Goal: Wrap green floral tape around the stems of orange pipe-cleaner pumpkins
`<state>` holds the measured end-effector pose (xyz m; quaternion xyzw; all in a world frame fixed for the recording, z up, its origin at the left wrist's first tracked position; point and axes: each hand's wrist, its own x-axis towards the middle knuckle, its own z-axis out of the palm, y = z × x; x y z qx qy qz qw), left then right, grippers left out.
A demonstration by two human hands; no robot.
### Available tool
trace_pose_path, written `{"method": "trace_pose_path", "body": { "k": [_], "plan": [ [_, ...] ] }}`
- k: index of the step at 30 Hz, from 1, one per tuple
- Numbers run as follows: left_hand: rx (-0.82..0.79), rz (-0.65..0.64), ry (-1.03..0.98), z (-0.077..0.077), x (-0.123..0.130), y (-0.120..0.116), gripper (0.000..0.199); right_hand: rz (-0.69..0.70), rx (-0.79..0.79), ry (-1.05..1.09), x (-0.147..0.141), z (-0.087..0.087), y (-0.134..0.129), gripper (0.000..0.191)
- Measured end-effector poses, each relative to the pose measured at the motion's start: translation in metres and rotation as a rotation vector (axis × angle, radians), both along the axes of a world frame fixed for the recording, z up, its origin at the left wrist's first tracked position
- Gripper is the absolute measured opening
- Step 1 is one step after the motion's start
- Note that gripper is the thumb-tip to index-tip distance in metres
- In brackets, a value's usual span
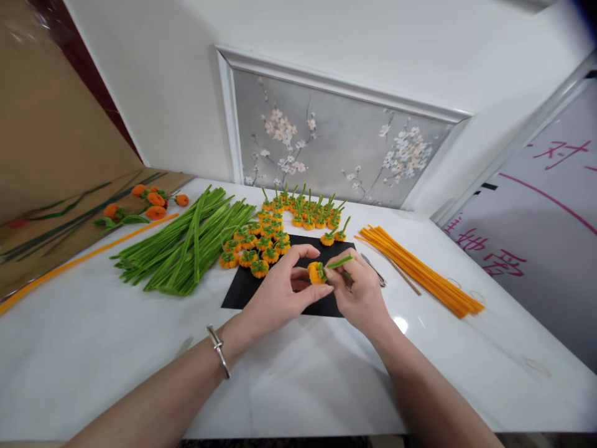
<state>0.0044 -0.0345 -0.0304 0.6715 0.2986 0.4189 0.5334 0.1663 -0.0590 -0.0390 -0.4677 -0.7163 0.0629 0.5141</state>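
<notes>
A small orange pumpkin-like piece [316, 272] with a green stem pointing right is held above a black mat [242, 289]. My left hand [284, 286] curves around its left side, with the thumb below it and the fingers bent. My right hand [359, 289] pinches the green part at its right side. Behind my hands stand several finished orange pieces with green stems [260, 268], some partly on the mat. Two more [327, 239] sit near the mat's back right edge.
A pile of green fuzzy stems [186, 249] lies left, orange ones [420, 270] right. Scissors [377, 272], partly hidden, and a thin stick [405, 280] lie by my right hand. Orange flowers [155, 199] rest at the back left. A wall with a framed panel [326, 137] rises behind.
</notes>
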Motion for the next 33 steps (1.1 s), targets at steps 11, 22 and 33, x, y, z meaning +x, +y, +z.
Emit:
{"method": "trace_pose_path", "body": {
  "k": [11,22,33],
  "plan": [
    [-0.016,-0.053,0.056,0.007,-0.003,0.003,0.015,-0.010,-0.028,-0.104,0.002,0.002,-0.002,0.013],
    [-0.215,-0.106,0.047,0.004,-0.005,0.008,0.026,0.131,-0.385,0.128,-0.002,0.004,0.000,0.014],
    [-0.332,-0.285,0.070,0.000,-0.013,0.012,0.020,0.331,-0.484,0.031,0.025,0.010,0.000,0.011]
  ]
}}
